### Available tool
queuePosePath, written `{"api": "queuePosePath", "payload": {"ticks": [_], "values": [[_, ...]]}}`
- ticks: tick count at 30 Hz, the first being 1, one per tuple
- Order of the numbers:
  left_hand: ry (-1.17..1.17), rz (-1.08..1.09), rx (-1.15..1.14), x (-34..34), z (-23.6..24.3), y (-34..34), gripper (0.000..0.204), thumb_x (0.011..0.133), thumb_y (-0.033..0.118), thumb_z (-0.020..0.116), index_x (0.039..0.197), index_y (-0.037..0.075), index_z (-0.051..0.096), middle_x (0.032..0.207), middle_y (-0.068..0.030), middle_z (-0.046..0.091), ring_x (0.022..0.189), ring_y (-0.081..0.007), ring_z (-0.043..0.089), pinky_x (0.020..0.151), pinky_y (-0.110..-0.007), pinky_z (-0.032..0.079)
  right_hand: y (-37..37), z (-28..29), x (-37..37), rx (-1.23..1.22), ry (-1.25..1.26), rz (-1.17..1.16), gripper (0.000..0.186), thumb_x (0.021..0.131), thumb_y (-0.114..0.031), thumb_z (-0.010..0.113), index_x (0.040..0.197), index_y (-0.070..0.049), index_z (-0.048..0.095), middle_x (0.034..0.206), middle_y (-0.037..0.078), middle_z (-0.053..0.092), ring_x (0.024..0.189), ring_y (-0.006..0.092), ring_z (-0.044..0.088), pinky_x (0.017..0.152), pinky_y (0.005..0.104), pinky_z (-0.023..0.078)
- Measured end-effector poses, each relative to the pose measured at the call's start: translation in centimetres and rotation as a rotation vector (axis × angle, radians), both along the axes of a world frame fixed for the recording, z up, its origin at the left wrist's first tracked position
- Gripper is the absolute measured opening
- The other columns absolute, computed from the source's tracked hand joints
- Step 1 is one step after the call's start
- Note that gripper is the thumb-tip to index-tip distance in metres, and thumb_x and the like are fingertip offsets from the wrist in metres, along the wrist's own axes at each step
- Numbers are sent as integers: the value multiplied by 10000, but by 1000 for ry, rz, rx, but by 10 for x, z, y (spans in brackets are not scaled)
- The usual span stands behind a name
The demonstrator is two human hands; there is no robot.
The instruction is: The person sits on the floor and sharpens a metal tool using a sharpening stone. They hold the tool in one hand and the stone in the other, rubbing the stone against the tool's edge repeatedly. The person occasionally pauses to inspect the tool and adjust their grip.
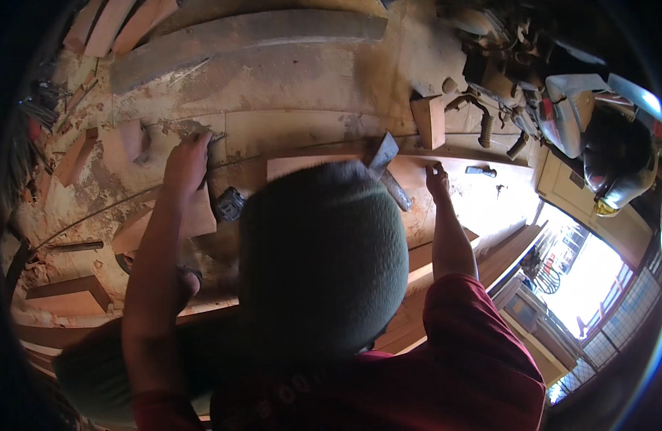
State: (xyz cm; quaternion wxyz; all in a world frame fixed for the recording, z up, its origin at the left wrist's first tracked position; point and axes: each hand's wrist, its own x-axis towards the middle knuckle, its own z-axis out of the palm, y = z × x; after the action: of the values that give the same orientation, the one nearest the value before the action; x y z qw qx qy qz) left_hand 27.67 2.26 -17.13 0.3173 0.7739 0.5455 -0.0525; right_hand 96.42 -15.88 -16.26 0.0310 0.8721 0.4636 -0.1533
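My left hand (pixel 189 159) is closed above the dusty surface at the left. A small dark piece (pixel 217 136) shows at its fingertips, too small to name. Below and to its right sits a dark, rounded tape measure (pixel 230 205), beside a wooden block (pixel 196 214). My right hand (pixel 437 181) is at a long pale wooden board (pixel 457 167), with its fingers curled; what they hold, if anything, is hidden. To its left, a tool with a broad flat metal head (pixel 383 152) lies across the board. A small dark tool (pixel 481 171) lies farther right. A green knit cap (pixel 324 251) hides the middle.
Wooden blocks (pixel 77 156) and offcuts (pixel 69 298) lie at the left. A long curved beam (pixel 252 37) spans the far side. An upright block (pixel 429 122) stands beyond the board. A motorcycle (pixel 561 118) occupies the far right, above a bright opening (pixel 586 276).
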Motion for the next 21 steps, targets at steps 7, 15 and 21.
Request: {"api": "queuePosePath", "payload": {"ticks": [7,15,21], "values": [[-192,-16,60,31,-105,-8,350,906,198,638,1224,84,543,1028,-184,696,947,-379,681,824,-489,539,15,3,-5,18,-8,22,450,910,-424,663,1181,-68,615,1160,232,665,1081,442,622,941,516,496],[-172,-261,-330,107,52,20,290,966,302,614,1167,97,572,1030,-184,685,983,-398,663,809,-475,513,-4,-3,28,304,57,-263,392,920,-366,605,1122,-44,702,952,229,727,913,451,685,850,481,533],[-82,-259,-112,61,70,45,269,965,296,622,1100,64,611,965,-183,699,923,-396,676,762,-469,515,-9,-22,114,429,-188,-452,520,886,-337,639,1199,77,605,1142,316,662,1085,420,649,939,465,502]]}}
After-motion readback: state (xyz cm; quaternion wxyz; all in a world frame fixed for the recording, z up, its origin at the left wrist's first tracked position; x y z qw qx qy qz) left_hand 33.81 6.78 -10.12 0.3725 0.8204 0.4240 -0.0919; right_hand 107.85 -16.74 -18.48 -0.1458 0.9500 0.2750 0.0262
